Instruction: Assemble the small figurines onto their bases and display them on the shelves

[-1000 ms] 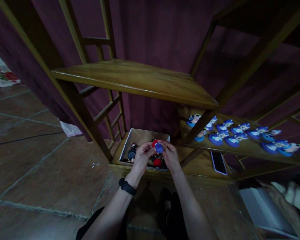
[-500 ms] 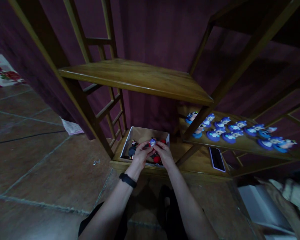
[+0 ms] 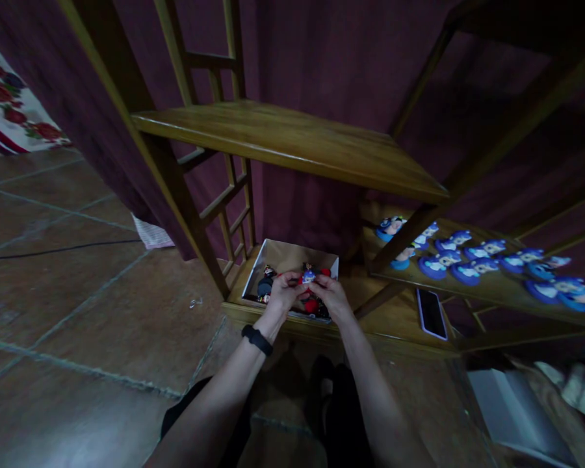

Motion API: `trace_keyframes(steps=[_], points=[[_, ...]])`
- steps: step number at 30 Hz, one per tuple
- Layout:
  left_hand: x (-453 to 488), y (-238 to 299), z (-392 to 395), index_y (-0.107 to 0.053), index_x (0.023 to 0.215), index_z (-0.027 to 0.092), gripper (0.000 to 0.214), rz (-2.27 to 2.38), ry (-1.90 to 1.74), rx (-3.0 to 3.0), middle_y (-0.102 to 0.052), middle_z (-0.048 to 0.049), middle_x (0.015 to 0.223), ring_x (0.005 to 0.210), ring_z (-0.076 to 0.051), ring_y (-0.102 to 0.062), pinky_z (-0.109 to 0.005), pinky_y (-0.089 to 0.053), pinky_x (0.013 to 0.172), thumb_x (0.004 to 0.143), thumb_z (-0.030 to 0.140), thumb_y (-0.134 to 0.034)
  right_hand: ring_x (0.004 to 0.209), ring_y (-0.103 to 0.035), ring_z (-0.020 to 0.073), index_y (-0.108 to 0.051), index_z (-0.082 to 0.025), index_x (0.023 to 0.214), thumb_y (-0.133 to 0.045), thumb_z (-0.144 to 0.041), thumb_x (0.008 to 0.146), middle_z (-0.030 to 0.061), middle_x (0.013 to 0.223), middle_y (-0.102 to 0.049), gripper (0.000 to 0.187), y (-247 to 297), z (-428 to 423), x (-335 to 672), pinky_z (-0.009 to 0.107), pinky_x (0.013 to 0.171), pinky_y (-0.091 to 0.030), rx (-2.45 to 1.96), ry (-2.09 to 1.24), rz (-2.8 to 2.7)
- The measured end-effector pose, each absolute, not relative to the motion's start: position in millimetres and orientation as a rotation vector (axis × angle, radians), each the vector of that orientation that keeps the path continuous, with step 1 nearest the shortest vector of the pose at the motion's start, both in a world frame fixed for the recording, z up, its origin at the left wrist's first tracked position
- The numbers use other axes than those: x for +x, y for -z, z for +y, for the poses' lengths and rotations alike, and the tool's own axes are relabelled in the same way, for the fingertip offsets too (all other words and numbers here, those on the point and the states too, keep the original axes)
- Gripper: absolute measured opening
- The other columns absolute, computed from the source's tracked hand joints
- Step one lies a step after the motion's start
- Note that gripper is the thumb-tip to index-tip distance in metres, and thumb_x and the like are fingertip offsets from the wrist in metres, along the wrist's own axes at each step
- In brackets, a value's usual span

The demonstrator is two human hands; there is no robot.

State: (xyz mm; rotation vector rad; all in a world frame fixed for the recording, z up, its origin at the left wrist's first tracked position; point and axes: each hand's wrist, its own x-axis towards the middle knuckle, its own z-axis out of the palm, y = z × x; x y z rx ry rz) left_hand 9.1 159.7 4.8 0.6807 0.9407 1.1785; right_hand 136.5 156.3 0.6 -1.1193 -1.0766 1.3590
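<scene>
Between my fingertips is a small blue-and-white figurine (image 3: 308, 277), held above a shallow cardboard box (image 3: 292, 250). My left hand (image 3: 283, 296) pinches it from the left, with a black band on that wrist. From the other side my right hand (image 3: 332, 296) grips it with closed fingers. Inside the box lie several dark and red figurines, among them a dark one (image 3: 264, 286) at the left and a red one (image 3: 312, 306) near the front. My hands hide part of the box's contents.
On the shelf to the right stand several blue-based figurines (image 3: 439, 263). A phone (image 3: 431, 314) lies on the lower board. Above the box juts a wooden shelf (image 3: 292, 146), with an upright post (image 3: 175, 195) at its left. A grey box (image 3: 517, 409) is at the lower right.
The camera view has shifted, so the scene sits a little further right. The figurine is tilted differently between my fingers; both hands still hold it over the box.
</scene>
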Motion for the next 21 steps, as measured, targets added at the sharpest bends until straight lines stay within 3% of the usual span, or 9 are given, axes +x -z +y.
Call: trace_keyframes(steps=[9, 15, 21], points=[[13, -1, 161, -0.063, 0.085, 0.017, 0.030, 0.967, -1.188, 0.877, -0.065, -0.0014, 0.068, 0.062, -0.014, -0.060, -0.025, -0.050, 0.059, 0.056, 0.016, -0.075, 0.097, -0.060, 0.0207, -0.066, -0.022, 0.098, -0.065, -0.037, 0.069, 0.0018, 0.102, -0.068, 0.032, 2, 145, 139, 0.039, 0.093, -0.042, -1.075, -1.293, -1.126], [5, -15, 136, -0.066, 0.088, 0.021, 0.025, 1.183, -1.227, 1.258, -0.065, -0.0068, 0.076, 0.088, -0.024, -0.060, -0.028, -0.042, 0.080, 0.064, 0.020, -0.071, 0.093, -0.061, 0.0202, -0.067, -0.022, 0.094, -0.068, -0.036, 0.065, 0.0018, 0.097, -0.070, 0.032, 1, 133, 139, 0.038, 0.091, -0.043, -1.040, -1.317, -1.104], [5, -26, 101, -0.059, 0.106, 0.017, 0.037, 1.287, -1.230, 1.421, -0.062, -0.0107, 0.081, 0.096, -0.027, -0.058, -0.032, -0.034, 0.091, 0.071, 0.028, -0.065, 0.092, -0.061, 0.0177, -0.066, -0.023, 0.098, -0.068, -0.032, 0.064, 0.0007, 0.099, -0.069, 0.035, -6, 113, 141, 0.036, 0.091, -0.043, -1.031, -1.318, -1.114]])
